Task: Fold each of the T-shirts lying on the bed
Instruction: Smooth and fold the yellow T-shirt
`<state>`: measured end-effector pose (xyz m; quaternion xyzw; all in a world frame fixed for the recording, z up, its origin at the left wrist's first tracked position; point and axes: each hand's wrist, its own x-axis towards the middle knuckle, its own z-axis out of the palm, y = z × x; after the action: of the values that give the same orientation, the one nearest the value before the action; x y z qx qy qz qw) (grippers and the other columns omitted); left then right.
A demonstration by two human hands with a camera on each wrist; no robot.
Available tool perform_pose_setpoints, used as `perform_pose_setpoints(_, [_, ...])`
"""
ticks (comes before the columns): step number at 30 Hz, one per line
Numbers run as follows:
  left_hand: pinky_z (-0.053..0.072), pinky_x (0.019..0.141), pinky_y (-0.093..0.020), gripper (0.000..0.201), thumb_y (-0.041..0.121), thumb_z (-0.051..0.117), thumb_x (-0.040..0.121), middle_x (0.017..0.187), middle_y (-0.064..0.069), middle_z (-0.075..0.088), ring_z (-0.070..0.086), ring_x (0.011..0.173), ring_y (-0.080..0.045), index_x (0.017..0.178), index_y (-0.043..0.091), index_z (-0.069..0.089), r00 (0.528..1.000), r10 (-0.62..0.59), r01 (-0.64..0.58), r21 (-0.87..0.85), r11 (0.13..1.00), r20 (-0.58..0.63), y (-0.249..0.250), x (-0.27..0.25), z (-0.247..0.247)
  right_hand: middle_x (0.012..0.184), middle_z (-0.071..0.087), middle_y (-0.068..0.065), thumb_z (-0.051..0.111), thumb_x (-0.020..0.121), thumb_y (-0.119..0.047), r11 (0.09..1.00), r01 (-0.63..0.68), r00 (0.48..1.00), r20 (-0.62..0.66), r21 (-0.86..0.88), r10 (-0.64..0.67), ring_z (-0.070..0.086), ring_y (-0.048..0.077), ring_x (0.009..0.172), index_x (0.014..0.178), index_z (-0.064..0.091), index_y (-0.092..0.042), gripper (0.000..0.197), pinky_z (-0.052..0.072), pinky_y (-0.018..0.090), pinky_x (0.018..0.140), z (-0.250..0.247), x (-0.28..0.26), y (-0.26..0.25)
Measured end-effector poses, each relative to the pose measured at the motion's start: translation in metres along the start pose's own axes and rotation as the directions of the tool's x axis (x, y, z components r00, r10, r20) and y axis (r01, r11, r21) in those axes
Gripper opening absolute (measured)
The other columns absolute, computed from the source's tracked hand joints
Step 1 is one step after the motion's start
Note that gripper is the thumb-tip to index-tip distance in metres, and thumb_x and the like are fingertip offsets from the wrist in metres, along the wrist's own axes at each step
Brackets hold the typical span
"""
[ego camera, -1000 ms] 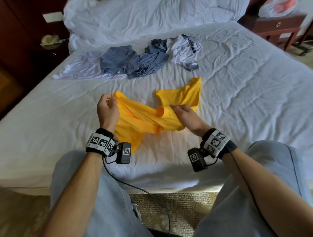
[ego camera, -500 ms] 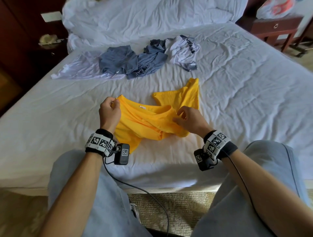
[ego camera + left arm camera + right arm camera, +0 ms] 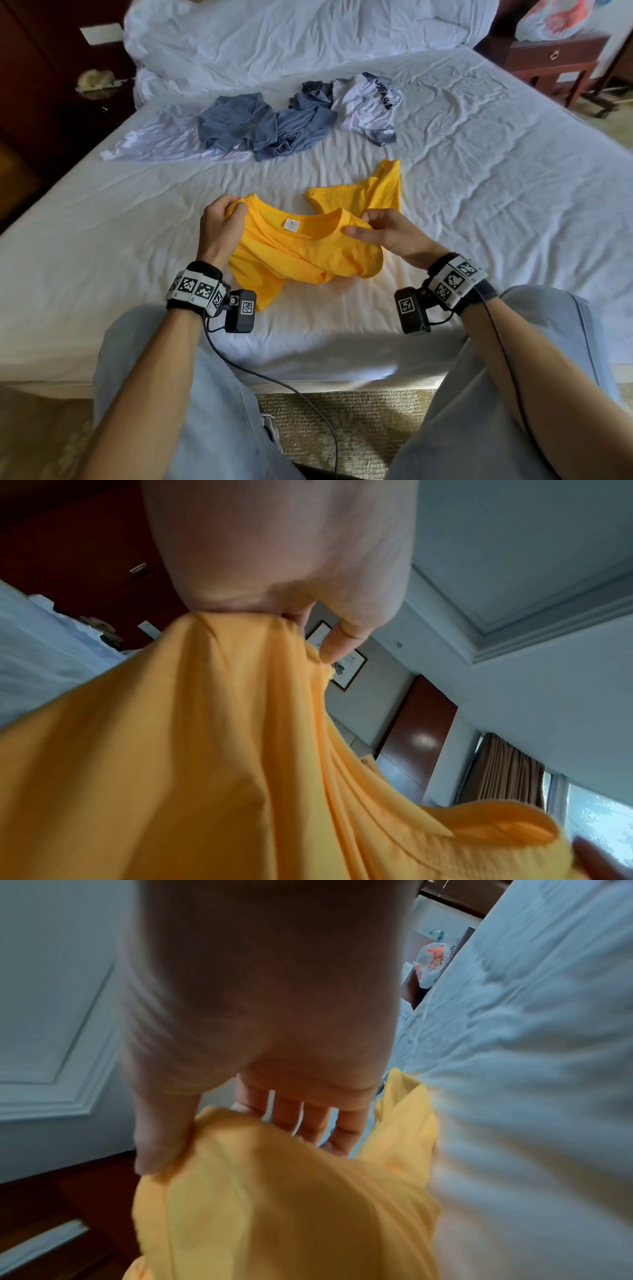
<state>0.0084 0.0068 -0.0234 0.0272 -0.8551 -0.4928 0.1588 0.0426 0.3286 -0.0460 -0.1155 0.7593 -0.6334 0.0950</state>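
Note:
A yellow T-shirt [image 3: 308, 253] is bunched on the white bed [image 3: 496, 178] in front of me, collar and white label up, one part trailing away to the far right. My left hand [image 3: 236, 209] grips its left shoulder in a fist; the left wrist view shows the cloth [image 3: 205, 750] hanging from that hand [image 3: 308, 631]. My right hand [image 3: 359, 222] pinches the right shoulder by the collar. In the right wrist view its thumb presses the yellow cloth [image 3: 274, 1204] against the fingers [image 3: 308, 1123]. Farther up the bed lie two grey-blue T-shirts [image 3: 239, 120] [image 3: 301, 126], a white one [image 3: 164, 140] and a white printed one [image 3: 370, 99].
A rumpled white duvet [image 3: 291, 41] fills the head of the bed. Dark wooden nightstands stand at the far left [image 3: 99, 99] and far right [image 3: 555, 58]. My knees in light trousers [image 3: 171, 394] are at the bed's near edge, over a woven rug [image 3: 342, 425].
My hands have drawn apart and spread the twisted yellow shirt between them. The collar and label now face up. My right hand shifted right to the shoulder.

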Motion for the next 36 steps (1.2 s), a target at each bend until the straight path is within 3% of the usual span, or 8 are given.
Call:
perform_pose_setpoints(4, [0.036,0.054,-0.021,0.009,0.012,0.051,0.092,0.071,0.005,0.051,0.043,0.061,-0.008,0.087,0.008,0.058,0.998,0.053,-0.049,0.087,0.995,-0.041,0.001,-0.003,-0.003,0.071,0.047,0.000,0.078,0.090,-0.011,0.998,0.057,0.998,0.014,0.040,-0.057,0.043,0.012,0.066,0.086,0.058,-0.007,0.021,0.033,0.023,0.059,-0.008,0.001,0.003])
perform_pose_setpoints(8, [0.037,0.063,-0.025,0.013,0.005,0.050,0.092,0.088,-0.004,0.061,0.052,0.077,-0.020,0.100,0.007,0.061,0.992,0.069,-0.053,0.158,0.986,-0.101,-0.001,-0.003,-0.003,0.085,0.069,-0.005,0.085,0.079,-0.005,0.918,0.037,0.999,-0.015,-0.395,-0.047,0.061,0.014,0.076,0.083,0.070,-0.021,0.022,0.052,0.032,0.074,-0.018,0.008,0.017])
perform_pose_setpoints(11, [0.038,0.076,-0.030,0.017,0.007,0.050,0.093,0.098,-0.008,0.064,0.054,0.089,-0.024,0.106,0.006,0.061,0.990,0.107,-0.085,0.207,0.975,-0.096,-0.006,-0.001,-0.001,0.089,0.068,-0.008,0.086,0.080,-0.018,0.827,-0.011,0.999,-0.033,-0.563,-0.009,0.062,0.008,0.078,0.097,0.070,-0.027,0.025,0.050,0.024,0.071,-0.012,0.008,0.027])
perform_pose_setpoints(14, [0.038,0.077,-0.032,0.016,0.008,0.050,0.092,0.098,-0.009,0.064,0.055,0.090,-0.027,0.105,0.007,0.059,0.986,0.139,-0.114,0.236,0.965,-0.095,-0.008,-0.001,0.001,0.086,0.067,-0.011,0.074,0.092,-0.024,0.830,0.011,0.998,-0.050,-0.558,-0.046,0.059,-0.002,0.073,0.099,0.073,-0.019,0.008,0.044,0.012,0.067,-0.001,0.010,0.031])
perform_pose_setpoints(17, [0.041,0.079,-0.033,0.017,0.008,0.049,0.093,0.103,-0.012,0.066,0.057,0.095,-0.029,0.106,0.007,0.059,0.987,0.124,-0.098,0.224,0.970,-0.106,-0.008,-0.002,0.000,0.077,0.068,-0.005,0.063,0.100,-0.024,0.837,0.004,0.992,-0.102,-0.547,-0.072,0.057,0.005,0.066,0.087,0.073,-0.010,0.022,0.046,0.024,0.066,0.004,0.016,0.033])
perform_pose_setpoints(25, [0.046,0.086,-0.039,0.021,0.008,0.048,0.092,0.110,-0.016,0.068,0.059,0.104,-0.036,0.109,0.007,0.061,0.990,0.096,-0.069,0.237,0.969,-0.105,-0.008,-0.003,0.001,0.088,0.074,-0.004,0.074,0.092,-0.015,0.927,0.053,0.995,-0.054,-0.370,-0.079,0.058,0.000,0.071,0.097,0.079,-0.011,0.008,0.048,0.021,0.069,0.013,0.014,0.030])
perform_pose_setpoints(31, [0.044,0.081,-0.035,0.023,0.010,0.049,0.095,0.102,-0.013,0.068,0.060,0.098,-0.034,0.112,0.004,0.063,0.990,0.099,-0.074,0.228,0.971,-0.102,-0.007,-0.003,0.000,0.085,0.067,-0.010,0.068,0.091,-0.015,0.960,0.103,0.851,-0.476,-0.260,-0.220,0.057,0.000,0.068,0.093,0.070,-0.020,0.006,0.046,0.025,0.069,-0.002,0.022,0.022])
perform_pose_setpoints(36, [0.047,0.091,-0.044,0.025,0.012,0.049,0.097,0.115,-0.018,0.068,0.059,0.110,-0.037,0.119,0.005,0.061,0.986,0.107,-0.072,0.248,0.966,-0.132,-0.007,-0.003,0.002,0.089,0.072,0.001,0.072,0.083,-0.006,0.945,0.078,0.931,-0.314,-0.318,-0.183,0.056,0.002,0.063,0.090,0.069,-0.022,0.018,0.046,0.024,0.064,-0.001,0.015,0.022])
